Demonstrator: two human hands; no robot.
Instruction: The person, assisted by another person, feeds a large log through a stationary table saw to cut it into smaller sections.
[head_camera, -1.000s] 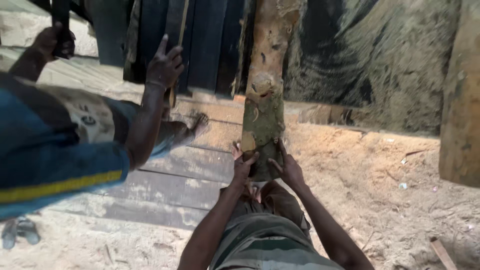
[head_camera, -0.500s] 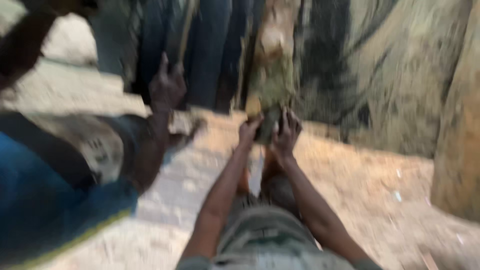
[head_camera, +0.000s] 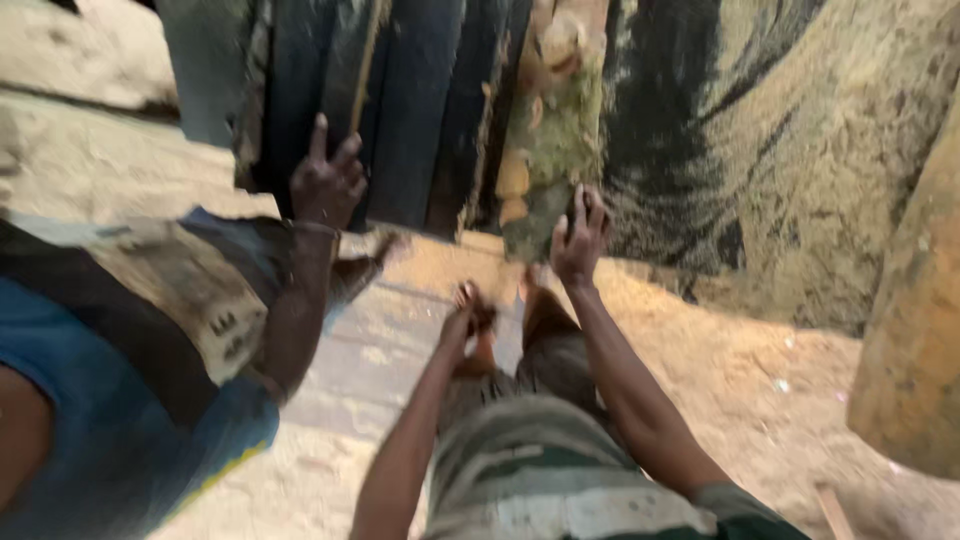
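The right hand (head_camera: 580, 238) clasps the log (head_camera: 553, 150) standing far centre against dark planks (head_camera: 420, 110), while the left hand (head_camera: 470, 310) hangs empty and loosely curled below; a two-handed hold would likely steady it better.

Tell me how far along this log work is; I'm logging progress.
Done: the mossy log stands upright beside the dark boards. In hand: the right hand grips its lower end; the left hand hangs by the knee. Left: cannot tell, its base is hidden.
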